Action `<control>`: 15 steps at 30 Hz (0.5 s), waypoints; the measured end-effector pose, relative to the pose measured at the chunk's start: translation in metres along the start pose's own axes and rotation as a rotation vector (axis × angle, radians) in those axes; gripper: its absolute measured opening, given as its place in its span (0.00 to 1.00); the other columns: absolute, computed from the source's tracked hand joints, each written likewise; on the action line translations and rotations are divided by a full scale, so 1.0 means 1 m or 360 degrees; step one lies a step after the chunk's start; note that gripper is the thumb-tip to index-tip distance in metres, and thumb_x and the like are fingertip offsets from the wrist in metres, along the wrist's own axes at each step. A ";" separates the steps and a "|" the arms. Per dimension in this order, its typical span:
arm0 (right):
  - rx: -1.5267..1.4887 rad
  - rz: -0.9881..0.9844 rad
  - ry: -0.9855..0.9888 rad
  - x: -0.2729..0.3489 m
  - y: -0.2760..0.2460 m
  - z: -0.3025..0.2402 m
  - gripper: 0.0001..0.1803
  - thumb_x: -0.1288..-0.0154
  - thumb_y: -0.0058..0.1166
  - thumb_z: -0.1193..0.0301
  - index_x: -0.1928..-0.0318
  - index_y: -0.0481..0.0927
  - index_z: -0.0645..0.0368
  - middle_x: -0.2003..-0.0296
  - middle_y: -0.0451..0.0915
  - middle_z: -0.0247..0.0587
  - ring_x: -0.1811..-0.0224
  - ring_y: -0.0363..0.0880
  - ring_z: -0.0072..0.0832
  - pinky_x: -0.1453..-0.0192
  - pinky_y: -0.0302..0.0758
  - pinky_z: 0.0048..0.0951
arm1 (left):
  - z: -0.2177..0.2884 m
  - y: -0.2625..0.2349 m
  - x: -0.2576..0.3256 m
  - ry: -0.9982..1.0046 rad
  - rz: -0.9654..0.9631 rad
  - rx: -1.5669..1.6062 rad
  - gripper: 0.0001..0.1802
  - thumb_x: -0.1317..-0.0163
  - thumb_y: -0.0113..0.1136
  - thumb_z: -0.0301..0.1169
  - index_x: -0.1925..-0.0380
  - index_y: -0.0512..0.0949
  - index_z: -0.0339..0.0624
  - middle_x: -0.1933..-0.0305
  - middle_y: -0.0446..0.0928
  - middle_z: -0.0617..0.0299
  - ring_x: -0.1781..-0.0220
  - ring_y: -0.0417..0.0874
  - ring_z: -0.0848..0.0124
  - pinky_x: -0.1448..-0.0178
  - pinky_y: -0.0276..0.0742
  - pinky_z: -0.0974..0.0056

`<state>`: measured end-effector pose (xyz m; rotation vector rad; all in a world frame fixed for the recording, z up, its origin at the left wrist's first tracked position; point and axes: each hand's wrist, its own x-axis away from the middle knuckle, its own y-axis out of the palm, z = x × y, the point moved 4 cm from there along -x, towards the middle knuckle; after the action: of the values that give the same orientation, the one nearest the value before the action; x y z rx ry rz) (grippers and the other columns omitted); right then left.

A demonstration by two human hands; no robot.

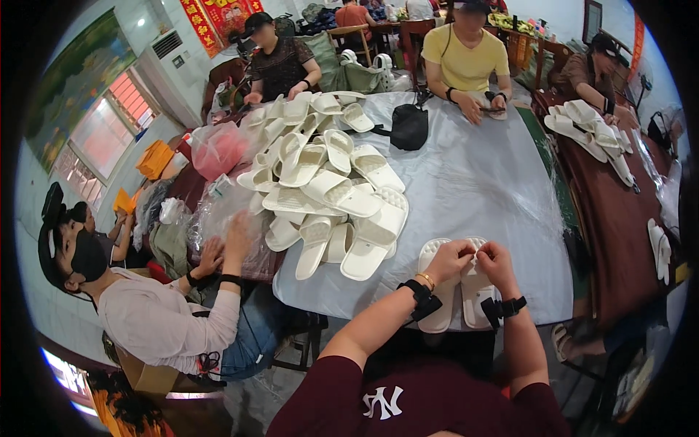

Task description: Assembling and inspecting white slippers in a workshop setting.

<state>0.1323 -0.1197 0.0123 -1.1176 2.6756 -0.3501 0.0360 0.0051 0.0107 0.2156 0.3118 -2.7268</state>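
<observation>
A pair of cream slide slippers lies side by side at the table's near edge, toes away from me: the left slipper and the right slipper. Over their straps my left hand and my right hand meet, fingertips pinched close together. Whatever they pinch, if anything, is too small or hidden to name. Both wrists carry black bands with a small box. Left of my hands rises a large heap of similar cream slippers, lying at many angles; the nearest one is turned sole-end toward me.
A plastic-covered table spreads ahead, with a black pouch on it. At left sit a pink plastic bag and clear wrap. A brown table at right bears more slippers. Co-workers sit left, ahead and right.
</observation>
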 end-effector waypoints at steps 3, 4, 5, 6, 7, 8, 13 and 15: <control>0.0130 -0.0011 -0.0004 -0.002 0.004 -0.003 0.04 0.41 0.53 0.76 0.69 0.76 0.65 0.78 0.76 0.34 0.76 0.72 0.18 0.71 0.70 0.24 | -0.001 0.000 0.001 0.0049 0.0013 -0.0007 0.07 0.45 0.58 0.24 0.66 0.78 0.34 0.70 0.79 0.59 0.69 0.78 0.74 0.62 0.74 0.69; 0.0179 0.0042 -0.0083 -0.002 0.005 -0.005 0.04 0.41 0.53 0.76 0.69 0.75 0.65 0.79 0.75 0.34 0.76 0.71 0.18 0.71 0.69 0.24 | 0.004 0.000 0.002 0.0211 0.0086 -0.0177 0.07 0.45 0.58 0.25 0.66 0.78 0.35 0.70 0.79 0.56 0.69 0.79 0.71 0.63 0.74 0.67; 0.0227 0.0097 -0.0162 -0.001 0.005 -0.007 0.04 0.40 0.52 0.75 0.69 0.75 0.64 0.79 0.74 0.33 0.75 0.70 0.17 0.71 0.69 0.24 | 0.005 -0.001 0.002 0.0225 0.0093 -0.0183 0.07 0.45 0.58 0.25 0.66 0.78 0.35 0.70 0.79 0.56 0.69 0.79 0.71 0.63 0.74 0.67; 0.0214 0.0075 -0.0130 -0.002 0.006 -0.004 0.06 0.39 0.52 0.74 0.69 0.75 0.65 0.79 0.75 0.39 0.76 0.72 0.24 0.70 0.70 0.28 | 0.005 -0.001 0.003 0.0188 0.0094 -0.0202 0.07 0.46 0.58 0.25 0.66 0.78 0.35 0.70 0.79 0.55 0.70 0.79 0.69 0.63 0.74 0.66; 0.0214 0.0078 -0.0147 -0.002 0.006 -0.003 0.06 0.39 0.52 0.74 0.69 0.75 0.65 0.79 0.75 0.39 0.76 0.72 0.24 0.70 0.70 0.28 | 0.005 -0.001 0.003 0.0151 0.0093 -0.0220 0.08 0.46 0.58 0.25 0.66 0.78 0.35 0.70 0.78 0.54 0.70 0.79 0.68 0.63 0.74 0.66; 0.0241 0.0023 -0.0102 -0.003 0.007 -0.001 0.06 0.39 0.52 0.73 0.69 0.75 0.65 0.79 0.75 0.39 0.76 0.72 0.24 0.70 0.70 0.28 | 0.006 -0.001 0.004 0.0145 0.0101 -0.0202 0.08 0.46 0.58 0.26 0.66 0.78 0.35 0.71 0.78 0.54 0.71 0.79 0.68 0.64 0.74 0.65; 0.0254 -0.0037 -0.0048 -0.002 0.008 0.003 0.07 0.39 0.50 0.73 0.70 0.74 0.65 0.80 0.74 0.40 0.78 0.70 0.24 0.72 0.68 0.29 | 0.008 0.001 0.005 0.0181 0.0109 -0.0181 0.08 0.46 0.58 0.27 0.66 0.78 0.35 0.72 0.78 0.54 0.72 0.79 0.67 0.65 0.74 0.65; 0.0183 -0.0012 -0.0052 -0.002 0.011 0.010 0.06 0.40 0.50 0.74 0.71 0.73 0.65 0.80 0.73 0.40 0.78 0.68 0.24 0.73 0.67 0.29 | 0.007 0.004 0.003 0.0180 0.0108 -0.0292 0.08 0.46 0.58 0.27 0.67 0.77 0.36 0.71 0.77 0.53 0.71 0.79 0.65 0.64 0.75 0.64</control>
<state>0.1293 -0.1119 0.0000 -1.0905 2.5874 -0.4758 0.0337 -0.0017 0.0161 0.3237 0.5729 -2.6049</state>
